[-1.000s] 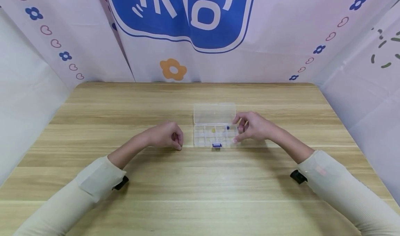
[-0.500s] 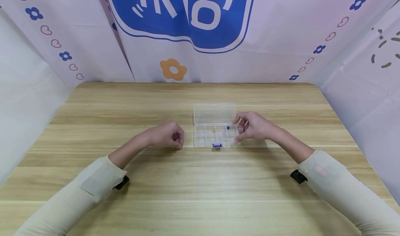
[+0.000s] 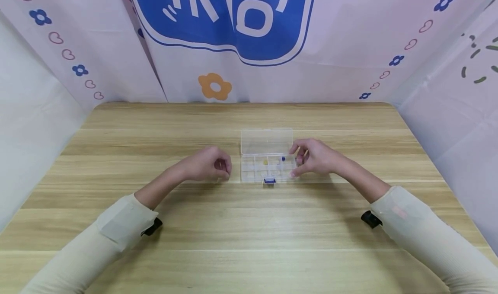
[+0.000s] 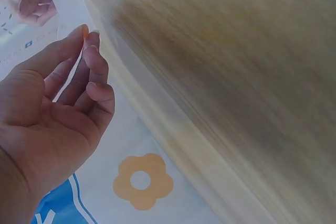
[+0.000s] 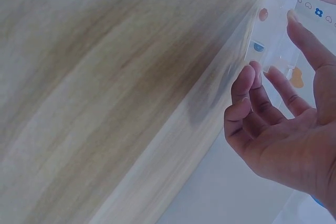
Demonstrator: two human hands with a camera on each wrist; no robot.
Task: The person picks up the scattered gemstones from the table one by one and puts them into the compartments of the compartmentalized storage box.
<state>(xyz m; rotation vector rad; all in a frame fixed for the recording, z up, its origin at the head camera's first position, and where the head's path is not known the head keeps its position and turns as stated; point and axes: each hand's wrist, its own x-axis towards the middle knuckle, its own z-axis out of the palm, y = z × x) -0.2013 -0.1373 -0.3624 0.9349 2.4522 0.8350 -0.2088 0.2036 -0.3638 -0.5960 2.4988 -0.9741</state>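
A clear plastic compartment box [image 3: 249, 176] lies on the table, its lid [image 3: 266, 141] folded back and a blue latch [image 3: 269, 181] at the front. My right hand [image 3: 317, 157] holds its right end, thumb at the front corner and index finger near the hinge. Inside, in the back row, are a small yellow piece [image 3: 265, 161] and a small blue piece [image 3: 283, 158]. To the left of the box, my left hand [image 3: 208, 164] pinches a tiny orange piece [image 4: 85, 31] between thumb and index fingertip, its other fingers curled loosely. Most of that piece is hidden by the fingertips.
The wooden table [image 3: 249, 233] extends around the box, with rounded corners at the back. Printed white cloth [image 3: 330, 78] hangs behind it and at both sides. Dark wrist devices [image 3: 371, 219] sit at the sleeve cuffs.
My left hand has risen slightly and shifted a little right, toward the box, still pinching. The right hand and the box have stayed in place.
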